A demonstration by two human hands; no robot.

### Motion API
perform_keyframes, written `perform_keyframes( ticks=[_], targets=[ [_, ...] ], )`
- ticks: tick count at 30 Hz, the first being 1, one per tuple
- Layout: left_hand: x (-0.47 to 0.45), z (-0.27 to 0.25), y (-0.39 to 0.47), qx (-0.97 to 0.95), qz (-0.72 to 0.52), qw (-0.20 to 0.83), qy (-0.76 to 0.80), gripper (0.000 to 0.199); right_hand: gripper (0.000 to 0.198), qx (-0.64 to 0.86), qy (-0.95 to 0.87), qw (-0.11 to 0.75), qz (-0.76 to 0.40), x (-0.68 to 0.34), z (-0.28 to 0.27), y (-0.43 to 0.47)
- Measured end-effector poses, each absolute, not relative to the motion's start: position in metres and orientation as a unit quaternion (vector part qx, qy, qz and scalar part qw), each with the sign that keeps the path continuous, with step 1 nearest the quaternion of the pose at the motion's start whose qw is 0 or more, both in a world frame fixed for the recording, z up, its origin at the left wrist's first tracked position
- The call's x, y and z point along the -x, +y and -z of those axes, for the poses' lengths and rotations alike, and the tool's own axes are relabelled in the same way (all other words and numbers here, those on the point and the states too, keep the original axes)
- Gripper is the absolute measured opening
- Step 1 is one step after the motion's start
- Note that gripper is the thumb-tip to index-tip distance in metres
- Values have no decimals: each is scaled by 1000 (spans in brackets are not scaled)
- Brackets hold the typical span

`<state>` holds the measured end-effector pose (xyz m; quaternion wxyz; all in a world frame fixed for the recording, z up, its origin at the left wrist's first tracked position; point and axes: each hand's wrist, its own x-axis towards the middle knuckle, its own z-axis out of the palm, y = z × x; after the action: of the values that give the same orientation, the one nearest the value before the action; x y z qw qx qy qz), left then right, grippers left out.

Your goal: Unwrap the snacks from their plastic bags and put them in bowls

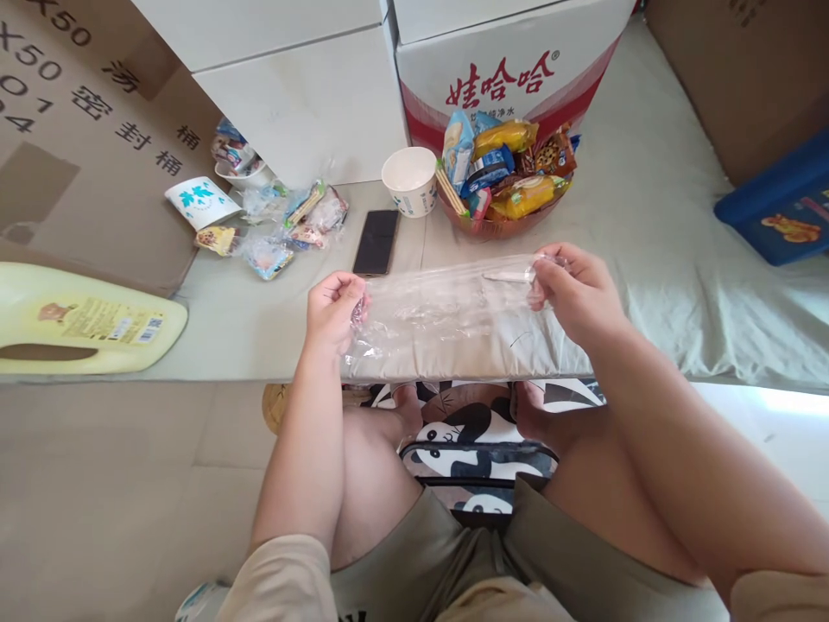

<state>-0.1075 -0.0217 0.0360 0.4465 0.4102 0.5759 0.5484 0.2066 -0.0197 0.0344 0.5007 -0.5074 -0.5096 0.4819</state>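
A clear plastic bag is stretched sideways between my two hands, above the front edge of the cloth-covered surface. My left hand pinches its left end, and my right hand grips the right end. Just beyond the bag lies a dark phone. A white paper cup stands behind it, upright, with nothing seen inside. To its right, a brown bowl is heaped with wrapped snacks.
Bagged snacks lie at the left beside a tipped paper cup. A yellow jug rests on its side at the left edge. White boxes and a brown carton stand behind. A blue container sits far right.
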Motion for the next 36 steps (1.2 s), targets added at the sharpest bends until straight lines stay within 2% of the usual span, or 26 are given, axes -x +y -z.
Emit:
perform_keyframes(
  ticks=[5,8,11,16,18,20,22,25,27,31,36],
  targets=[
    [101,-25,-11,-336,-596,406,606,35,31,536,-449,520,-490,-200,-28,-15],
    [93,-20,-7,-304,-588,470,584,36,36,542,-440,519,-493,-195,-20,-11],
    [87,-21,-1,-326,-521,546,569,35,38,549,-439,527,-477,-193,-11,-3],
    [88,-26,10,-314,-548,498,594,34,41,577,-401,541,-462,-203,-12,6],
    [90,-28,13,-288,-547,545,567,36,48,550,-406,478,-552,-213,-17,6],
    [91,-30,14,-261,-511,615,541,38,67,486,-416,351,-684,-222,-22,4],
    [91,-30,14,-243,-460,667,533,36,80,429,-421,257,-757,-225,-24,4],
    [86,-25,15,-266,-405,693,534,33,63,423,-424,286,-749,-216,-22,5],
    [81,-20,16,-314,-379,696,523,31,59,410,-412,298,-757,-204,-20,5],
    [69,-14,14,-389,-316,719,482,24,75,372,-365,234,-821,-185,-20,-1],
    [62,-19,13,-391,-291,728,482,22,50,312,-422,110,-844,-177,-14,-17]
  ],
)
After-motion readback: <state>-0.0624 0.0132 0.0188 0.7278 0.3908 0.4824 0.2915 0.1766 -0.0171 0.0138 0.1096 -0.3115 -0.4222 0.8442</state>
